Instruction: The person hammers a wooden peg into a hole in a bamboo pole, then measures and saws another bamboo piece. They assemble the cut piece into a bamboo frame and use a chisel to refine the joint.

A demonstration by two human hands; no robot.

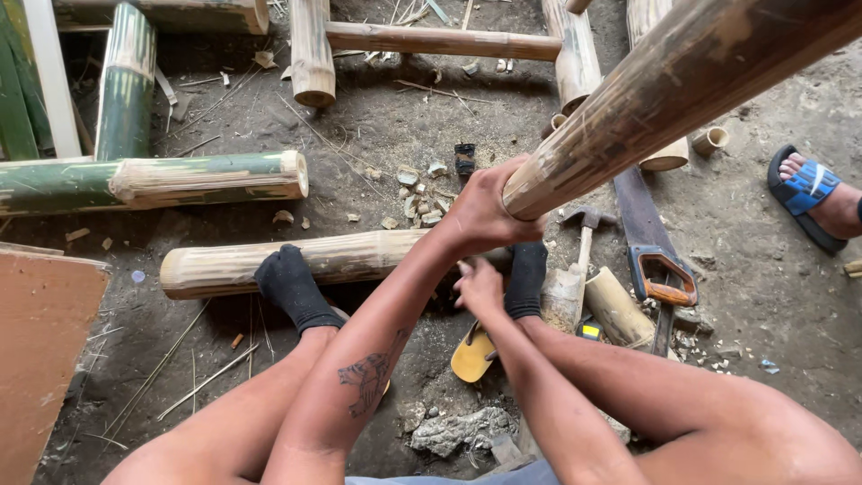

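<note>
1. Bamboo pole (pixel 664 99) — nearest the lens, slanting down to its cut end above the dirt floor (pixel 772 296)
2. Left hand (pixel 480 216) — fingers wrapped around that end
3. Right hand (pixel 479 286) — just below it, fingers loosely curled, apparently empty
4. Step, as judged: steadying the pole; the next move calls for a firm two-handed hold
5. Hammer (pixel 585 235) and saw (pixel 651 242) lie just beside

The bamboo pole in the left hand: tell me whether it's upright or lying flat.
Neither: the bamboo pole is tilted, its lower end gripped by the left hand, rising toward the camera.
</note>
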